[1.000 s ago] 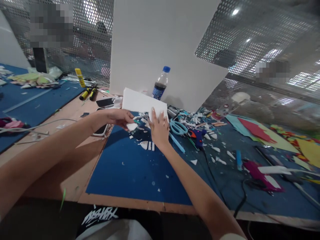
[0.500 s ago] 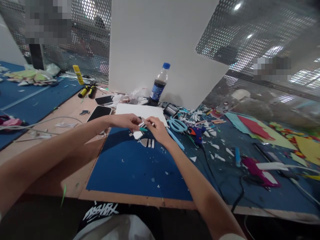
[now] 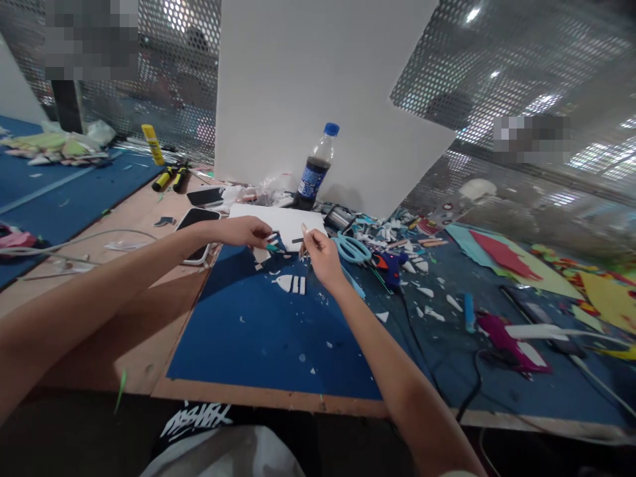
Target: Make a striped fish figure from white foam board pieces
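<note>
My left hand [image 3: 246, 232] hovers over the far edge of the blue cutting mat [image 3: 258, 338], its fingers pinched on a small item with a teal tip that I cannot make out. A little to its right, my right hand [image 3: 322, 255] pinches a thin dark strip [image 3: 297, 240] between thumb and forefinger. The two hands are a few centimetres apart. A white foam sheet [image 3: 285, 218] lies flat just behind them. Small cut white pieces [image 3: 293, 283] lie on the mat below the hands.
A large white board [image 3: 308, 86] stands upright behind a cola bottle [image 3: 313, 169]. Blue scissors [image 3: 352, 248], a glue gun [image 3: 390, 265] with its cable, and white scraps lie to the right. Two phones [image 3: 199, 222] lie to the left. Coloured paper [image 3: 507, 255] is at far right.
The white foam sheet, tilted up under my right hand a second ago, now lies flat. My hands met over the mat, then drew slightly apart, the right one now holding the dark strip.
</note>
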`<state>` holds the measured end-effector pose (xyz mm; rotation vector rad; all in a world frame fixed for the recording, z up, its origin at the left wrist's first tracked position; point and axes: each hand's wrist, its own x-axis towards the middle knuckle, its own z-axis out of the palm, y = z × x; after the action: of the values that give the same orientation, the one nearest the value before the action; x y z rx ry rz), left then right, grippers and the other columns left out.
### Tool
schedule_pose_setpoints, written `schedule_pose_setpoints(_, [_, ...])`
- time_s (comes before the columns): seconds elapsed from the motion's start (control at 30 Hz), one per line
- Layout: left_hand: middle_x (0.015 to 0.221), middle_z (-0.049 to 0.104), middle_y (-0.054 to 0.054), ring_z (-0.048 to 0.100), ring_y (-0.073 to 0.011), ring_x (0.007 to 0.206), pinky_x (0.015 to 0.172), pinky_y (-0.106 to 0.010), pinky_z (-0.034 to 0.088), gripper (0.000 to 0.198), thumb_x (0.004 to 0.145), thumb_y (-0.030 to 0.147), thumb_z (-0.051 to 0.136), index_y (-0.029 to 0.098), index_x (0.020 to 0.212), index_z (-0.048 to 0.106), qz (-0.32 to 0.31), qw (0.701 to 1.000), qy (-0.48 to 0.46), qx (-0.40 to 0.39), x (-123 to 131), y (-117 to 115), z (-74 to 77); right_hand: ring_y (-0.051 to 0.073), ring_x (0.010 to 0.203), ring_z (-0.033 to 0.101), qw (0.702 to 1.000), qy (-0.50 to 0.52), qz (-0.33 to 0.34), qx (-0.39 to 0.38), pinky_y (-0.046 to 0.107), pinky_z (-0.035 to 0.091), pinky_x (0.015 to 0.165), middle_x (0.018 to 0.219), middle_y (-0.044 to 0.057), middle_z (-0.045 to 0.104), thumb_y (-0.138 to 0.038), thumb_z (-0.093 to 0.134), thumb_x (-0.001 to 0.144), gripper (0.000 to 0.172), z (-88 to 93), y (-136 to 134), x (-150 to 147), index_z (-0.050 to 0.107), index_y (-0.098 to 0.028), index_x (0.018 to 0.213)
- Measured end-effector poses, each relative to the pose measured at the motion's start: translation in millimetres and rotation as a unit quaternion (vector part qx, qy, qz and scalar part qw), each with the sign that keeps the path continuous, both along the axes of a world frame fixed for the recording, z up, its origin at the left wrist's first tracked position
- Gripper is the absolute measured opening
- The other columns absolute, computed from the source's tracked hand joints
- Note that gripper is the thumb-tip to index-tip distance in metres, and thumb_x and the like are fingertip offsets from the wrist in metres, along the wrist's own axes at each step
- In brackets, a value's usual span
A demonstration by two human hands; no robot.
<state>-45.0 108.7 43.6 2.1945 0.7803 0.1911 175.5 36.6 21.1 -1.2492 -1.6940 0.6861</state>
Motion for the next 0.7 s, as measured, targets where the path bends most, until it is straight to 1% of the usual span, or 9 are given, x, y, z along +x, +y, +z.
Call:
schedule_pose_setpoints(0.1, [0.094,0.063,-0.009,0.055,-0.0235,0.090,0.078,-0.032,0.041,0.035,0.078,0.040,0.061,0.015,0.102,0.061,0.059,0.992,0.017,0.113,1.6,-5.7,-2.3,0.011,0.048,0.042,0.999,0.017,-0.029,-0.019,0.027,0.036,0.056,0.048,-0.003,0.047,-0.060,0.044,0.087,0.050,-4.2,0.9,-0.4,0.041,-0.022,0.055])
schedule_pose_setpoints(0.2, [0.130,0.052,-0.018,0.043,-0.0333,0.120,0.093,-0.040,0.039,0.068,0.081,0.047,0.061,0.014,0.137,0.042,0.104,0.956,0.007,0.274,13.3,-22.1,-7.1,0.011,0.046,0.041,0.998,0.024,-0.040,-0.037,0.026,0.034,0.053,0.047,-0.004,0.043,-0.061,0.044,0.086,0.051,-7.3,-0.1,-3.1,0.040,-0.022,0.054])
schedule_pose_setpoints(0.27, [0.128,0.055,-0.016,0.053,-0.0275,0.111,0.087,-0.035,0.045,0.065,0.085,0.042,0.059,0.016,0.141,0.038,0.092,0.965,-0.053,0.241,23.8,-34.3,-10.0,0.011,0.047,0.041,0.998,0.022,-0.032,-0.044,0.026,0.034,0.052,0.048,-0.005,0.041,-0.061,0.044,0.086,0.050,-8.1,-2.5,-6.3,0.040,-0.022,0.055])
schedule_pose_setpoints(0.37, [0.099,0.069,-0.010,0.064,-0.0192,0.084,0.073,-0.028,0.051,0.052,0.081,0.029,0.063,0.014,0.130,0.053,0.126,0.971,-0.155,0.135,35.2,-46.4,-12.4,0.011,0.049,0.038,0.999,0.011,-0.018,-0.049,0.026,0.033,0.051,0.049,-0.006,0.037,-0.062,0.043,0.085,0.049,-8.0,-7.2,-12.6,0.038,-0.022,0.057])
schedule_pose_setpoints(0.47, [0.076,0.070,-0.004,0.065,-0.0162,0.070,0.068,-0.027,0.053,0.044,0.076,0.023,0.066,0.015,0.119,0.062,0.137,0.965,-0.214,0.060,36.8,-49.3,-12.7,0.011,0.049,0.038,0.998,-0.015,0.000,-0.057,0.026,0.033,0.052,0.049,-0.005,0.037,-0.063,0.041,0.086,0.050,-3.5,-10.2,-16.7,0.036,-0.022,0.058])
schedule_pose_setpoints(0.6, [0.076,0.067,-0.002,0.064,-0.0134,0.068,0.067,-0.025,0.056,0.053,0.077,0.019,0.062,0.019,0.129,0.055,0.134,0.959,-0.250,0.027,32.9,-49.1,-15.1,0.013,0.053,0.047,0.994,-0.080,0.025,-0.074,0.028,0.038,0.058,0.052,-0.002,0.047,-0.065,0.041,0.085,0.051,16.9,-10.1,2.2,0.044,-0.021,0.060])
schedule_pose_setpoints(0.63, [0.078,0.067,-0.002,0.065,-0.0128,0.068,0.067,-0.025,0.056,0.057,0.078,0.019,0.061,0.020,0.134,0.050,0.145,0.954,-0.262,0.021,32.4,-49.8,-17.0,0.015,0.057,0.050,0.991,-0.111,0.011,-0.075,0.030,0.039,0.061,0.057,0.001,0.052,-0.064,0.042,0.085,0.049,23.4,-9.7,14.5,0.048,-0.020,0.064])
schedule_pose_setpoints(0.67, [0.082,0.066,-0.002,0.065,-0.0125,0.069,0.067,-0.025,0.056,0.061,0.079,0.021,0.060,0.021,0.138,0.045,0.159,0.948,-0.277,0.013,32.2,-51.0,-19.6,0.017,0.062,0.054,0.975,-0.197,-0.075,-0.062,0.033,0.040,0.064,0.062,0.004,0.055,-0.064,0.038,0.086,0.050,29.2,-9.3,29.9,0.049,-0.020,0.067])
schedule_pose_setpoints(0.7, [0.086,0.065,-0.003,0.065,-0.0124,0.070,0.067,-0.025,0.057,0.061,0.081,0.023,0.059,0.021,0.140,0.042,0.171,0.941,-0.293,0.004,32.4,-52.6,-22.8,0.021,0.069,0.056,0.938,-0.275,-0.206,-0.036,0.036,0.042,0.066,0.068,0.009,0.058,-0.064,0.038,0.086,0.049,33.6,-8.8,47.8,0.050,-0.019,0.069])
